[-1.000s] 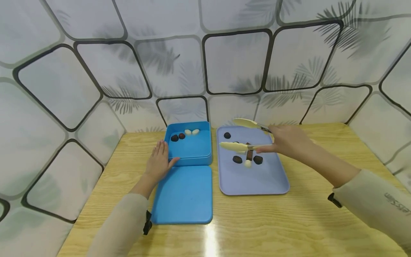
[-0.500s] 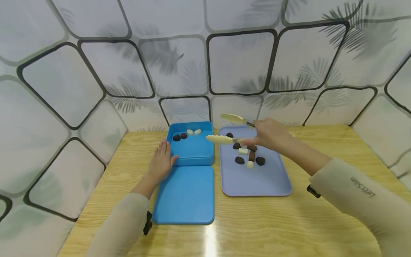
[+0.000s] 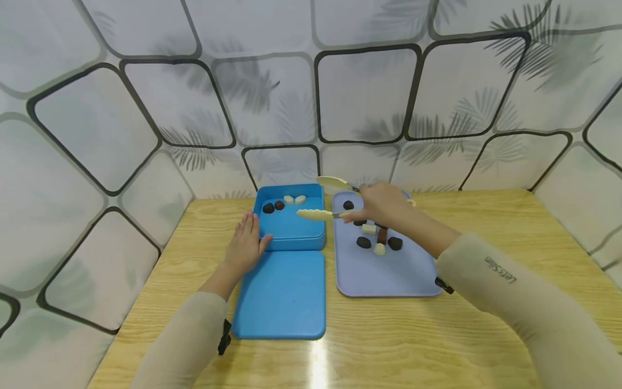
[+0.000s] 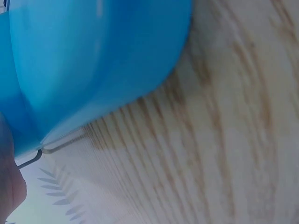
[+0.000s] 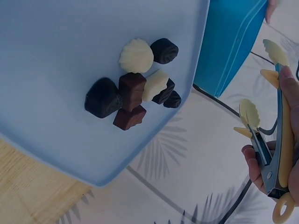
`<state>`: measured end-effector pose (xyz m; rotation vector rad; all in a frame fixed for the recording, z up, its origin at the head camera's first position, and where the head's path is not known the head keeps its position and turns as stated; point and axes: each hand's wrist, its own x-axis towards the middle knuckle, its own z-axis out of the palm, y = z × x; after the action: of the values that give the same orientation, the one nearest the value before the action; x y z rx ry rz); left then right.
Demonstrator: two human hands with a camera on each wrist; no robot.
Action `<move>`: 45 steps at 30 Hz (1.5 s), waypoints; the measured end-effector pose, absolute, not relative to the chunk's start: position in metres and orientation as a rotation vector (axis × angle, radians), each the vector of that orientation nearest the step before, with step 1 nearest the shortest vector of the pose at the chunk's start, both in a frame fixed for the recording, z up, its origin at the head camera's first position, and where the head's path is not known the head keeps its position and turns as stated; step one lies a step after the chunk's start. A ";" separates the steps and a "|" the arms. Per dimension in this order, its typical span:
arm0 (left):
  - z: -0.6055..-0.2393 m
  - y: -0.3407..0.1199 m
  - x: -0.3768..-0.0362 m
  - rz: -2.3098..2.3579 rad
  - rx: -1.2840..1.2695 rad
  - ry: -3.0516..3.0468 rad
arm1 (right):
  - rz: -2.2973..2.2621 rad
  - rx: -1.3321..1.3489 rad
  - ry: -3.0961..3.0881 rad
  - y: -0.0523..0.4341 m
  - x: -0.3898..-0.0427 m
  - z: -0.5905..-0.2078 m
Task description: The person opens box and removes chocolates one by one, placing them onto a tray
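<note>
My right hand (image 3: 386, 202) grips a pair of cream-tipped tongs (image 3: 315, 214), whose arms are spread with nothing between the tips. The tongs hang above the right side of a blue box (image 3: 297, 245). Inside the box, near its back, lie two dark chocolates (image 3: 269, 208) and two white chocolates (image 3: 300, 199). My left hand (image 3: 243, 248) rests on the box's left wall with fingers straight. On a lavender tray (image 3: 384, 278) several dark, brown and white chocolates sit close together; the right wrist view shows a ridged white chocolate (image 5: 136, 56) and a brown chocolate (image 5: 132, 91) among them.
A flat blue lid (image 3: 282, 297) lies in front of the box. Box, lid and tray stand on a wood-grain tabletop (image 3: 379, 340). Patterned curtain-like cloth (image 3: 364, 97) rises behind the table and along both sides.
My right hand has carried the spread tongs left, from above the tray to over the box's right side. The left hand stays on the box wall; the view has shifted slightly.
</note>
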<state>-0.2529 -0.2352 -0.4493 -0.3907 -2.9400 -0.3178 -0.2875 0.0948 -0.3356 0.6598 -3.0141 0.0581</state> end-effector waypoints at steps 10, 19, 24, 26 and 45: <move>-0.446 -0.234 -0.250 -0.320 -0.394 -2.929 | 0.054 0.715 -3.002 0.075 -0.292 -0.341; -0.449 -0.235 -0.253 -0.310 -0.392 -2.918 | 0.049 0.775 -2.982 0.052 -0.301 -0.350; -0.450 -0.236 -0.253 -0.304 -0.398 -2.928 | -0.005 0.891 -2.973 0.039 -0.307 -0.352; -0.451 -0.236 -0.253 -0.300 -0.400 -2.934 | -0.040 0.936 -2.969 0.034 -0.309 -0.352; -0.451 -0.236 -0.253 -0.310 -0.407 -2.909 | 0.025 0.850 -3.049 -0.002 -0.325 -0.374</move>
<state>-0.2531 -0.2357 -0.4510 -0.4069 -2.9090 -0.3097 -0.3249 -0.0021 -0.3740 0.8502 -3.0486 0.0246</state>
